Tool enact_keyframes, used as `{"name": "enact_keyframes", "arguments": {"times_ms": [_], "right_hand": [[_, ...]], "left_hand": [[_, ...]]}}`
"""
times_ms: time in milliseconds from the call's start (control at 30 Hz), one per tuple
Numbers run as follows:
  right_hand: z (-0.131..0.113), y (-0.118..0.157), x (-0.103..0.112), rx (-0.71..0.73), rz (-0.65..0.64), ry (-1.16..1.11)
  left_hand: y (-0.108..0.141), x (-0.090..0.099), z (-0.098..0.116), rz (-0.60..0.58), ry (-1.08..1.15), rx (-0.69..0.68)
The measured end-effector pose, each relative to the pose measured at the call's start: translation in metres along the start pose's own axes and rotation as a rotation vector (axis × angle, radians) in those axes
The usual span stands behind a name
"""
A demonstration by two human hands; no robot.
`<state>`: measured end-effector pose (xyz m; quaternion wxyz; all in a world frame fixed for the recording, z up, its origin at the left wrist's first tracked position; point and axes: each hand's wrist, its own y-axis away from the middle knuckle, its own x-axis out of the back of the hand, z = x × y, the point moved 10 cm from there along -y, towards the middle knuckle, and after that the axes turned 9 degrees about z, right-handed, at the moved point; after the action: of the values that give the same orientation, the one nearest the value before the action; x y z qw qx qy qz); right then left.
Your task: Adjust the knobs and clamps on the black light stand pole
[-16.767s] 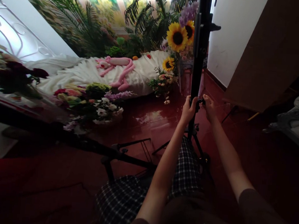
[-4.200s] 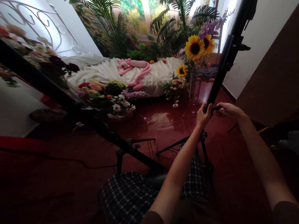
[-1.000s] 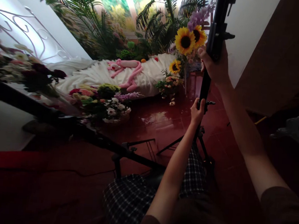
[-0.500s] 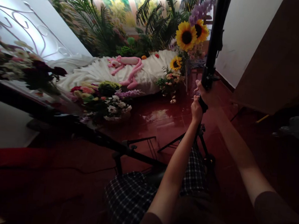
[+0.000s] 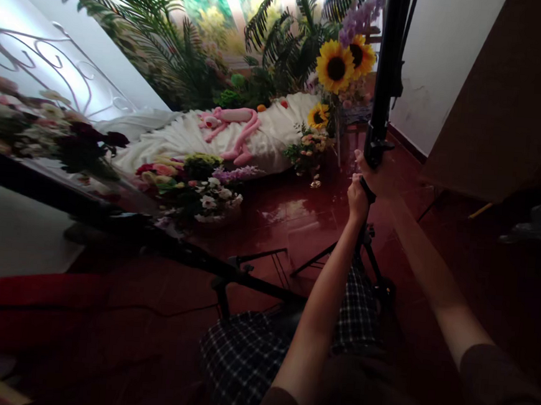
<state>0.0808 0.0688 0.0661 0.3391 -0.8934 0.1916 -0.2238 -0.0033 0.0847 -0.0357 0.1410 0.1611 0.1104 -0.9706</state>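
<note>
Head view: the left hand is closed around the black stand, and the right hand wraps it just above, its far side hidden by the shaft. The stand rises between the forearms from splayed legs on the red tiled floor.

A black pole slants across the left side, partly covering the bouquet and the mixed flower arrangement. The plaid garment covers the lap, near the stand's base.

Beyond lies one pink plush toy on the white cloth. Counted: two hands, both on one stand; one slanting pole; three sunflowers (two high, one lower), with one small floral cluster under them. Palm fronds stand behind, too overlapped to count. One red object, too dark to identify, lies at the left.
</note>
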Motion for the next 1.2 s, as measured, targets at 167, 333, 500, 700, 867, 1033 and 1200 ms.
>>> {"name": "enact_keyframes", "arguments": {"times_ms": [167,333,500,700,867,1033,1200], "right_hand": [[0.001,0.016,0.022,-0.022,0.083,0.079],[0.000,0.034,0.044,0.074,0.153,0.057],[0.018,0.044,0.055,0.031,0.174,0.020],[0.050,0.053,0.055,-0.143,0.245,-0.120],[0.065,0.047,0.048,-0.316,0.245,-0.242],[0.074,0.042,0.040,-0.491,0.214,-0.379],[0.083,0.044,0.033,-0.607,0.194,-0.522]], "left_hand": [[-0.001,0.002,-0.003,0.019,0.004,0.005],[0.001,0.001,0.005,0.007,0.010,-0.028],[0.003,0.001,0.009,-0.001,-0.025,-0.006],[0.006,-0.002,0.009,-0.011,-0.009,0.036],[0.006,-0.002,0.011,-0.007,-0.002,0.018],[0.003,-0.005,-0.001,-0.048,0.022,0.050],[0.000,-0.004,-0.009,-0.042,0.009,0.062]]}}
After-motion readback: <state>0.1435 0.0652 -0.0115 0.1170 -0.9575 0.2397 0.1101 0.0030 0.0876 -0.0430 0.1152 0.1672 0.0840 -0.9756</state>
